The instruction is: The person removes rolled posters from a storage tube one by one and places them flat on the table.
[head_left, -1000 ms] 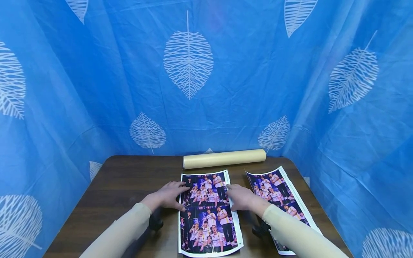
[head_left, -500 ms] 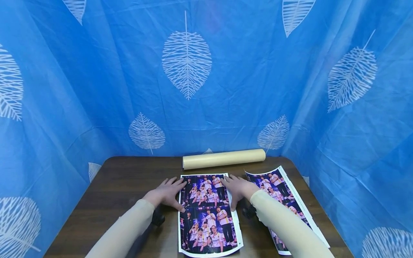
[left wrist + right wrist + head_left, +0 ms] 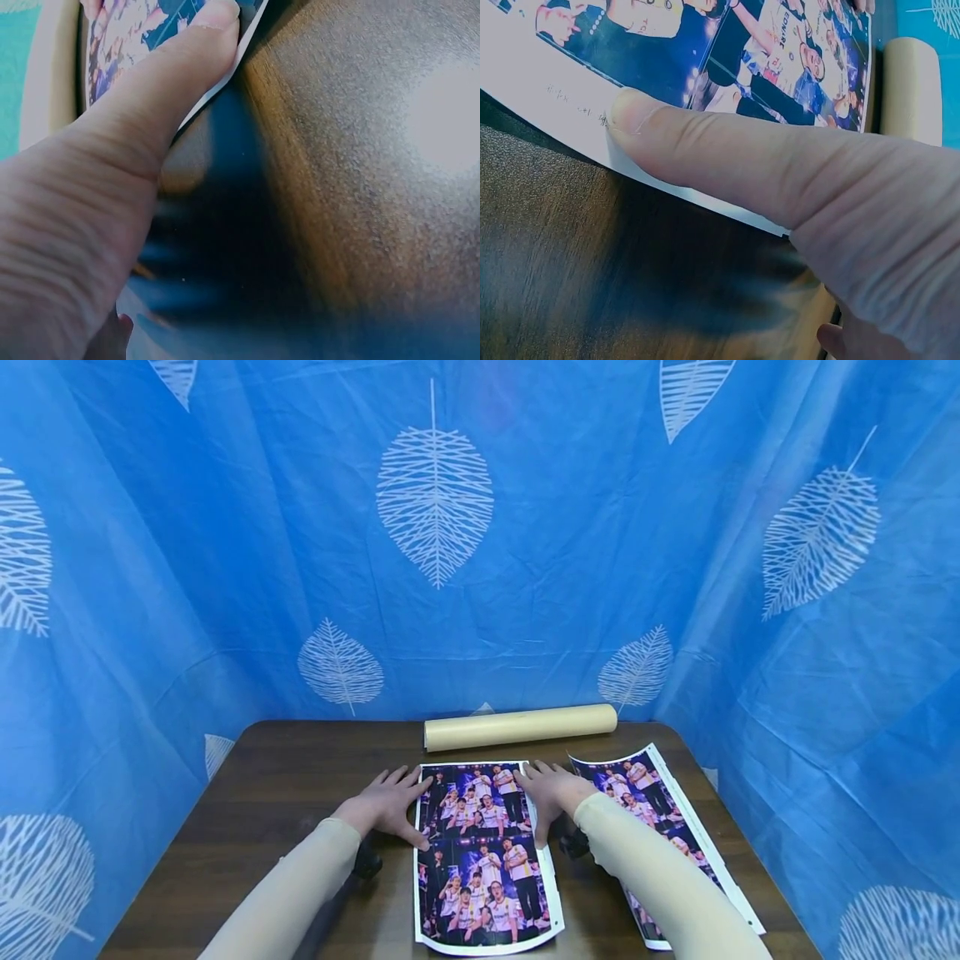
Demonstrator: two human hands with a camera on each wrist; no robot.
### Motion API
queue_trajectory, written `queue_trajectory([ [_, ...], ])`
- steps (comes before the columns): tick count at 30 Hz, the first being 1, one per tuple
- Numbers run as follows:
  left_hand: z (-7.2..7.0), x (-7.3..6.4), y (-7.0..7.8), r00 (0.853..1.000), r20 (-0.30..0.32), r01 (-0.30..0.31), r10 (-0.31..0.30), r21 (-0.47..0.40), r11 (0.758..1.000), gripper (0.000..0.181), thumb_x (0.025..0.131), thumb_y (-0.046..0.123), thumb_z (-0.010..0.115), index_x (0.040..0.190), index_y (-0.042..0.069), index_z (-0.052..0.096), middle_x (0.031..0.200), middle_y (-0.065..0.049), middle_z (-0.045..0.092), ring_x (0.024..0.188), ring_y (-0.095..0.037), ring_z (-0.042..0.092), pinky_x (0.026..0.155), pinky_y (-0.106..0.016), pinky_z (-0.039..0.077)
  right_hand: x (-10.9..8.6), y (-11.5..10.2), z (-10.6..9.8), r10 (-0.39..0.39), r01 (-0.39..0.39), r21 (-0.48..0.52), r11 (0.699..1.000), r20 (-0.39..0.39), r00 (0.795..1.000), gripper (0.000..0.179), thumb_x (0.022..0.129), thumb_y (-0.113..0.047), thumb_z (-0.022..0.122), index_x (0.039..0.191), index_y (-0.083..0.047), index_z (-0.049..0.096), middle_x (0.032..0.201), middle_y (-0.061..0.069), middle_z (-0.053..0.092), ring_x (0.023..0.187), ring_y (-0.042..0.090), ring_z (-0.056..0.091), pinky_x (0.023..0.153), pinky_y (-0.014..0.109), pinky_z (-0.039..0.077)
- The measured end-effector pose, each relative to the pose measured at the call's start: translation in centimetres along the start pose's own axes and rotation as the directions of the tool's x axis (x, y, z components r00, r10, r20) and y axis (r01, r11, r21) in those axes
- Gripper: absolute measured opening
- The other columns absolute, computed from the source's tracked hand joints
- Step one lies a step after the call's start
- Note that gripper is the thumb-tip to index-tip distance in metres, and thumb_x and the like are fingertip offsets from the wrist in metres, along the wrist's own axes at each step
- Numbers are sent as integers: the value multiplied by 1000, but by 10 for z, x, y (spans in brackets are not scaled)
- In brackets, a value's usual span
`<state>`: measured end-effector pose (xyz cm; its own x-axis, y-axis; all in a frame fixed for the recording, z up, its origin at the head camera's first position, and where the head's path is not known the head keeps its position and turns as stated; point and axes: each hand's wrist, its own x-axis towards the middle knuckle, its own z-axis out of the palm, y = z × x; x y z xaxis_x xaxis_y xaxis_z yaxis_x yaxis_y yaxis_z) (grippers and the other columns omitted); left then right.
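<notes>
A printed photo sheet (image 3: 480,885) with a white border lies on the table in the head view, the same group picture repeated on it top and bottom. My left hand (image 3: 388,806) rests on its left edge with the fingers spread, the thumb flat on the border in the left wrist view. On the opposite edge my right hand (image 3: 551,793) presses down near the top right corner. Its thumb (image 3: 697,142) lies straight along the white margin in the right wrist view. The sheet's near edge curls up slightly.
A second photo sheet (image 3: 637,793) lies at a slant on the right, partly under my right forearm. Behind both sheets is a cream-coloured paper roll (image 3: 521,727). The brown wooden table (image 3: 262,802) is surrounded by a blue curtain (image 3: 540,568) with white leaf shapes.
My right hand has shifted up and left onto the sheet's top right corner, and the sheet's far edge now lies flatter. The left hand's fingers have spread a little.
</notes>
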<state>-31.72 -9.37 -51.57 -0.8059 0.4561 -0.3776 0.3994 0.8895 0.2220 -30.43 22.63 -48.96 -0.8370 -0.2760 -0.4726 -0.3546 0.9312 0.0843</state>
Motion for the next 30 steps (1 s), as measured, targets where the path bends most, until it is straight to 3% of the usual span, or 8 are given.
queue_trajectory([
  [12,-4,-2,5,1000,-25,0,3,118,993,123,65,84,73,163,23,31,169,-7,24,153,-35,21,123,-58,12,2,0,0,1,-1,-35,999,-18,1000,136,55,-67,93,164,-18,26,168,10,23,154,36,18,123,53,18],
  [30,-2,0,1,1000,-15,23,-22,111,994,123,64,85,72,163,26,29,169,-5,21,153,-36,20,122,-59,13,8,2,3,-28,27,-51,998,-36,999,138,53,-70,92,163,-18,28,167,10,28,153,36,21,122,55,19],
])
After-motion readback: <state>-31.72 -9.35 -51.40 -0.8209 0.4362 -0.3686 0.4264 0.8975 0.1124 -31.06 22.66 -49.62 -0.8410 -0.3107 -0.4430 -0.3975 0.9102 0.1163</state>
